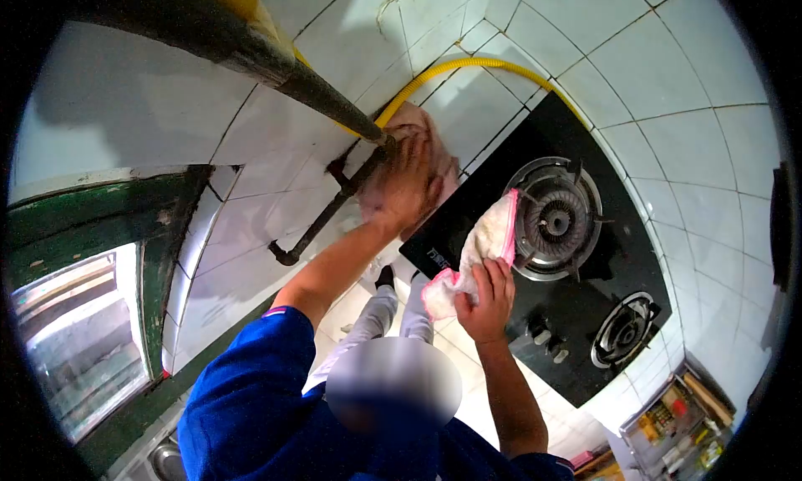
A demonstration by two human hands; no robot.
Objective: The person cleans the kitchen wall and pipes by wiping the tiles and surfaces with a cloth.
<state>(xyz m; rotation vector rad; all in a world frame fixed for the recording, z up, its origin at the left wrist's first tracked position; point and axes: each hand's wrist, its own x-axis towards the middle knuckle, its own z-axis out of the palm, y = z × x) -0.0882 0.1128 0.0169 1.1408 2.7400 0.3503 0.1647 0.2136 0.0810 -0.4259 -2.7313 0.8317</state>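
Cloth [487, 229] gripped loose-ended in my right hand [487, 300] might snag far burner [557, 222]; my left hand [409, 183], spread on left rag [416, 124], might slip.

pink cloth [441, 152]: rumpled, under left hand [407, 178] | white cloth [489, 237]: in right hand [487, 304]

From here I can't identify the small items [675, 427] lower right, a blur [393, 385] masks some shirt [259, 389], and the left hand [408, 182] partly hides the pink cloth [418, 120].
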